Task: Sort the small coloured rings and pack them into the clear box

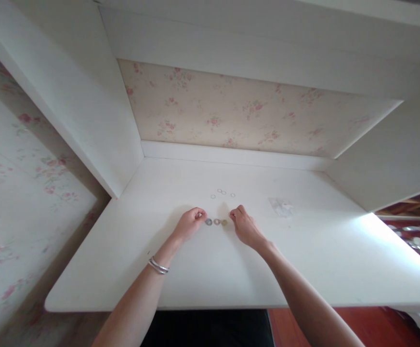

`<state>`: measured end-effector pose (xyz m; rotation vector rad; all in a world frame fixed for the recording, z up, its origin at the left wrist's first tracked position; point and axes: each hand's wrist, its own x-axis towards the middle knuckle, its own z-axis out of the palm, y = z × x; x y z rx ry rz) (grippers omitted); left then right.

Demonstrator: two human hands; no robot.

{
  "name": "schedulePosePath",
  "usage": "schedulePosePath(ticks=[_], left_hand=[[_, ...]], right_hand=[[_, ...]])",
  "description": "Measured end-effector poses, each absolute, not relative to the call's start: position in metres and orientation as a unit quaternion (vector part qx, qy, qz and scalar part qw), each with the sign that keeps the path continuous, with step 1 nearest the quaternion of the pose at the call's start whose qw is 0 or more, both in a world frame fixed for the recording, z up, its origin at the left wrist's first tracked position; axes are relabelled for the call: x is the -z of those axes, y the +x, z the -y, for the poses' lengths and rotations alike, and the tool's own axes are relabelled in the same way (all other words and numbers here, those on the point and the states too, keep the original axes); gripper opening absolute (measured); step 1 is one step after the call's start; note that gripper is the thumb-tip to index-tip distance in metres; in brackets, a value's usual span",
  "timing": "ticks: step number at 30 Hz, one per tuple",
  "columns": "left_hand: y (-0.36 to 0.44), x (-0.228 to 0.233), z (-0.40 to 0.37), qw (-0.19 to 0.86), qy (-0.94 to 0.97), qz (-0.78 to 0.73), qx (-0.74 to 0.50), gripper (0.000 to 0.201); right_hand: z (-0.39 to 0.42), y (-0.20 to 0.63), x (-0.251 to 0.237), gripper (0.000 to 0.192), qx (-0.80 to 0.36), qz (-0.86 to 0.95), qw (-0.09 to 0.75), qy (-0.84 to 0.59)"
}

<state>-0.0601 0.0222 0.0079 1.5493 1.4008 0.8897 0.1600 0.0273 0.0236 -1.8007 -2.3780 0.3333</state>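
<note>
Three small round pieces lie in a row on the white desk between my hands: a grey one (209, 221), a pinkish ring-shaped one (216, 222) and a yellowish-green one (224, 222). My left hand (189, 224) is closed in a pinch right beside the grey piece; whether anything is between its fingertips is too small to tell. To the right of the row, my right hand (245, 225) pinches what looks like a thin ring (230, 214). Several more thin rings (232, 195) lie loose a little farther back.
A clear plastic bag (281, 207) rests on the desk (210, 284) to the right. White side panels (387, 149) and an overhead shelf enclose the desk's back, with flowered wallpaper (231, 111) behind. A dark seat (210, 330) shows below the front edge.
</note>
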Motion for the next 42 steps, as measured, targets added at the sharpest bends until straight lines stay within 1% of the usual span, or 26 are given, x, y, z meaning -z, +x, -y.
schedulePosePath(ticks=[7,17,20,22,24,30,32,35,38,42], left_hand=[[-0.059,-0.009,-0.021,0.425,0.612,-0.562,-0.360,0.029],[-0.060,-0.004,-0.023,0.411,0.626,-0.559,-0.355,0.027],[-0.060,-0.003,-0.023,0.405,0.630,-0.559,-0.356,0.027],[-0.060,-0.004,-0.023,0.400,0.632,-0.562,-0.354,0.027],[-0.060,-0.005,-0.023,0.398,0.632,-0.563,-0.353,0.028],[-0.059,-0.007,-0.022,0.400,0.627,-0.567,-0.354,0.028],[-0.059,-0.006,-0.021,0.397,0.629,-0.569,-0.352,0.029],[-0.059,-0.005,-0.021,0.394,0.629,-0.574,-0.346,0.031],[-0.057,-0.004,-0.023,0.401,0.624,-0.579,-0.339,0.033],[-0.045,-0.005,-0.038,0.396,0.648,-0.572,-0.310,0.032]], right_hand=[[-0.022,0.140,-0.027,0.021,-0.123,0.839,0.050,-0.527],[-0.020,0.133,-0.023,0.022,-0.109,0.853,0.015,-0.510],[-0.020,0.133,-0.024,0.022,-0.116,0.851,0.022,-0.511],[-0.020,0.133,-0.025,0.022,-0.130,0.846,0.047,-0.515],[-0.020,0.136,-0.027,0.023,-0.147,0.836,0.092,-0.521],[-0.029,0.155,-0.019,0.023,-0.187,0.771,0.277,-0.543],[-0.031,0.164,-0.008,0.024,-0.210,0.724,0.336,-0.565],[-0.031,0.175,0.008,0.030,-0.245,0.628,0.411,-0.614],[-0.026,0.180,0.017,0.034,-0.252,0.578,0.453,-0.630],[-0.024,0.181,0.015,0.034,-0.267,0.592,0.454,-0.610]])
